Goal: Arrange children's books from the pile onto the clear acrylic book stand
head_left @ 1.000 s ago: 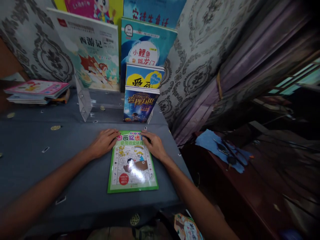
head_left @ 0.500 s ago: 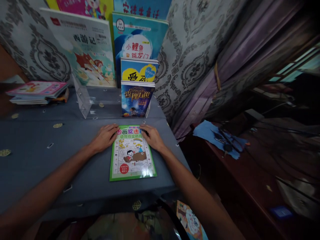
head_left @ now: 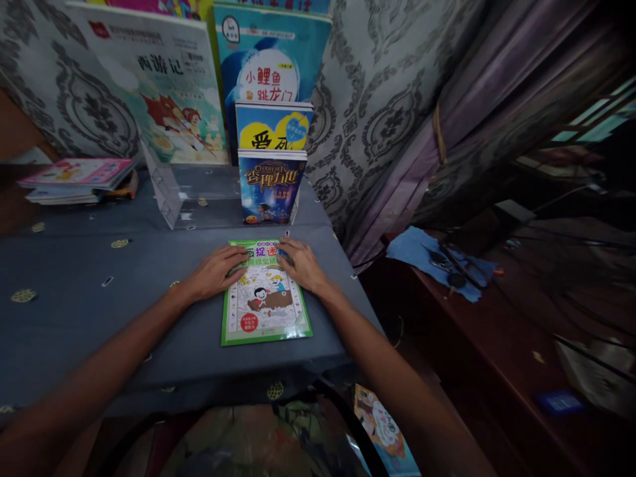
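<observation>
A green-bordered children's picture book lies flat on the cloth-covered table, cover up, with two cartoon children on a log. My left hand rests over its upper left corner, fingers stretched across part of the title. On the upper right corner lies my right hand, its fingers extended flat over the cover's edge. Both hands touch the book, and neither is wrapped round it. Just behind it, a dark blue book stands upright in a clear display rack.
More books stand in the rack, among them a large white one and a teal one. A stack of books lies at the left. To the right are a purple curtain and a dark red surface with a blue cloth. Another book is below the table edge.
My left hand has slid inward, its fingers covering more of the title. My right hand stays at the upper right corner. The whole view has shifted slightly.
</observation>
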Demonstrator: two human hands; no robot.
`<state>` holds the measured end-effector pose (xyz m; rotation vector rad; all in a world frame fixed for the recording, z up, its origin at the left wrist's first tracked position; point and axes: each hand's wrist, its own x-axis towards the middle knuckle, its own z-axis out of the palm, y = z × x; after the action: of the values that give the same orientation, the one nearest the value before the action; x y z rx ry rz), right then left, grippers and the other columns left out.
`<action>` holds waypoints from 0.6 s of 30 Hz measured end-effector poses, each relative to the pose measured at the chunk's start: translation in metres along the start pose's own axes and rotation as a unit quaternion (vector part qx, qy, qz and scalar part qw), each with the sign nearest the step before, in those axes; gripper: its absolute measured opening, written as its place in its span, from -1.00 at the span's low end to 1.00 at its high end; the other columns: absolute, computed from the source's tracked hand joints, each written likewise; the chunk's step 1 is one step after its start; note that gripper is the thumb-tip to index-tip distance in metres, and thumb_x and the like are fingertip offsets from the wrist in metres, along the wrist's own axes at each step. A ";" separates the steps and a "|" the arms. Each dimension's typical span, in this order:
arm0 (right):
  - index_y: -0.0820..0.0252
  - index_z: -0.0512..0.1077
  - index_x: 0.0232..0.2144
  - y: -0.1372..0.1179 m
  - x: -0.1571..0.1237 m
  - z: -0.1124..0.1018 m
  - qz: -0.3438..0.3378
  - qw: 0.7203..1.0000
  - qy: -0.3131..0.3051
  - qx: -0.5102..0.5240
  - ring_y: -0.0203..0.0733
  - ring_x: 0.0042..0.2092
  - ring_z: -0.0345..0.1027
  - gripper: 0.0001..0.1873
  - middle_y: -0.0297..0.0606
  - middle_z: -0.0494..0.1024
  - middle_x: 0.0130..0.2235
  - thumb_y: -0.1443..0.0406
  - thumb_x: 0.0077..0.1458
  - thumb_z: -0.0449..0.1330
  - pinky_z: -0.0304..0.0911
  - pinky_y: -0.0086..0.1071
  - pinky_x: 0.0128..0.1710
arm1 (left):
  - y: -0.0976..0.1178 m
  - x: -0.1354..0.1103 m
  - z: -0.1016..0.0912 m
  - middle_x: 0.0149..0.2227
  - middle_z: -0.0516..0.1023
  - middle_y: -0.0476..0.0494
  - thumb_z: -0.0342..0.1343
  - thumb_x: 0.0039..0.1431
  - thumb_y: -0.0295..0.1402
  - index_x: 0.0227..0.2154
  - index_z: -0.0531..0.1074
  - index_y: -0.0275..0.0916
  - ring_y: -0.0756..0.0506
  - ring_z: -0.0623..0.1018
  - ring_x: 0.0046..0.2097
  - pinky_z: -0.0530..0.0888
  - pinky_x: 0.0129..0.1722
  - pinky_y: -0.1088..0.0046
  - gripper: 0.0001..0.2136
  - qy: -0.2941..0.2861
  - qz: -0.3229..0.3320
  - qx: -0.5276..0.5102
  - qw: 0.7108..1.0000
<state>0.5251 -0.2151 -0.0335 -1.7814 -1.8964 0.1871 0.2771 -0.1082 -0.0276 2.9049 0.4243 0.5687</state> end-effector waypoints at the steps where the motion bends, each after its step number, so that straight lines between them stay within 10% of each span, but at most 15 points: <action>1: 0.22 0.45 0.13 -0.001 0.000 0.000 0.001 1.000 0.000 -0.002 0.04 0.31 0.21 -0.60 -0.01 0.41 0.25 0.28 0.28 0.10 0.13 0.03 0.27 | 0.000 0.000 0.000 0.13 0.52 -0.30 -0.11 0.41 -0.18 0.05 0.47 -0.29 -0.21 0.47 0.18 0.39 0.23 0.09 -0.61 -0.001 -0.003 -0.002 1.000; 18: 0.09 0.49 0.06 0.011 -0.031 -0.004 -0.010 0.987 0.072 0.140 -0.05 0.15 0.44 -0.59 -0.19 0.59 0.08 0.37 0.25 0.00 0.31 -0.05 0.18 | 0.016 0.017 0.000 0.16 0.48 -0.28 -0.12 0.40 -0.19 0.11 0.43 -0.25 -0.23 0.44 0.19 0.31 0.25 0.03 -0.61 -0.048 0.019 0.008 0.999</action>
<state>0.5363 -0.2445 -0.0432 -1.5447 -1.6923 0.2945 0.2960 -0.1188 -0.0186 2.9469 0.3632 0.4297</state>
